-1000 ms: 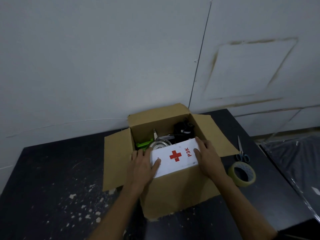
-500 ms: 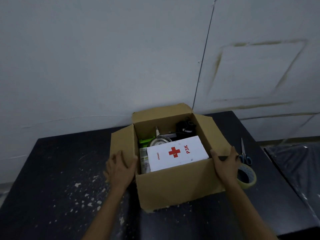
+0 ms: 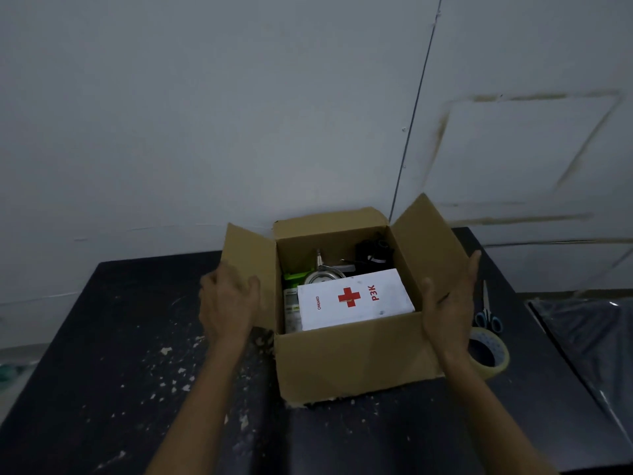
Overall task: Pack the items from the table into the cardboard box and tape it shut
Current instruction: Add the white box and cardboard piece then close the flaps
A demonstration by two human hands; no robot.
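The cardboard box (image 3: 352, 361) stands open on the black table (image 3: 102, 337). Inside lies a white first-aid box (image 3: 352, 298) with a red cross, and behind it are a green item (image 3: 296, 277), a metal item (image 3: 322, 274) and a black item (image 3: 371, 252). My left hand (image 3: 227, 303) holds the raised left flap (image 3: 248, 248), thumb on its upper face and fingers curled round its near edge. My right hand (image 3: 448, 303) presses flat, fingers straight, against the outside of the raised right flap (image 3: 424, 241).
A roll of tape (image 3: 491, 354) lies just right of the box, partly behind my right forearm, with blue-handled scissors (image 3: 488, 317) beyond it. Clear plastic sheeting (image 3: 582, 337) lies past the table's right edge. A grey wall (image 3: 205, 114) rises directly behind the box.
My hands left the first-aid box, went to the box's outer sides and lifted both side flaps from splayed out to raised.
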